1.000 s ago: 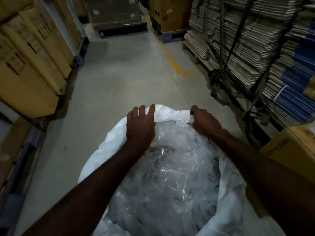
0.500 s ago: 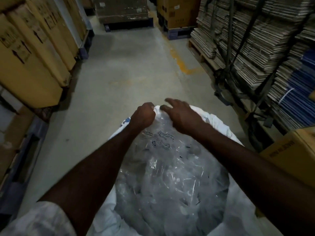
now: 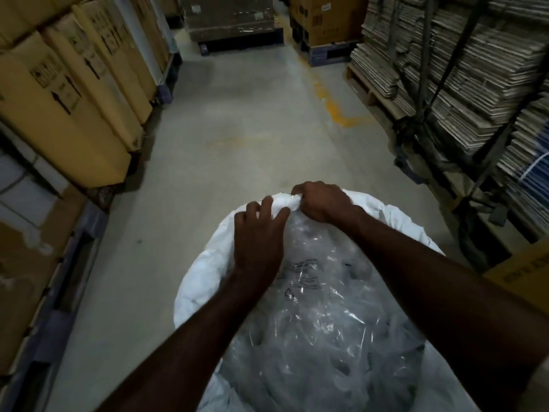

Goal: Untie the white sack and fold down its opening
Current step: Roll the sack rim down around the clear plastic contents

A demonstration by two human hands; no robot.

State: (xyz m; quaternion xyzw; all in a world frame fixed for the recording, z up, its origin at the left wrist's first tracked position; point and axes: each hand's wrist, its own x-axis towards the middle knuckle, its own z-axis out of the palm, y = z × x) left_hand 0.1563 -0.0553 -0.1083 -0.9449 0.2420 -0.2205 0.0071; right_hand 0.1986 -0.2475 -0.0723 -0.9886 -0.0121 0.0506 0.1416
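A big white sack stands open on the floor in front of me, with its rim rolled outward. Clear plastic bags fill its inside. My right hand grips a bunched fold of the sack's far rim, fingers curled over it. Just to its left, my left hand lies on the same far rim with spread fingers, the fingertips over the white fabric. Both forearms reach across the sack's mouth and hide part of the plastic.
Tall cardboard boxes on pallets line the left. Strapped stacks of flattened cartons on a wooden pallet line the right. A cardboard box stands close at the right. More pallet loads stand at the far end of the concrete aisle.
The hands were wide apart on the far rim, then came together at its middle. Now my right hand grips the bunched rim and my left hand has opened its fingers over it.
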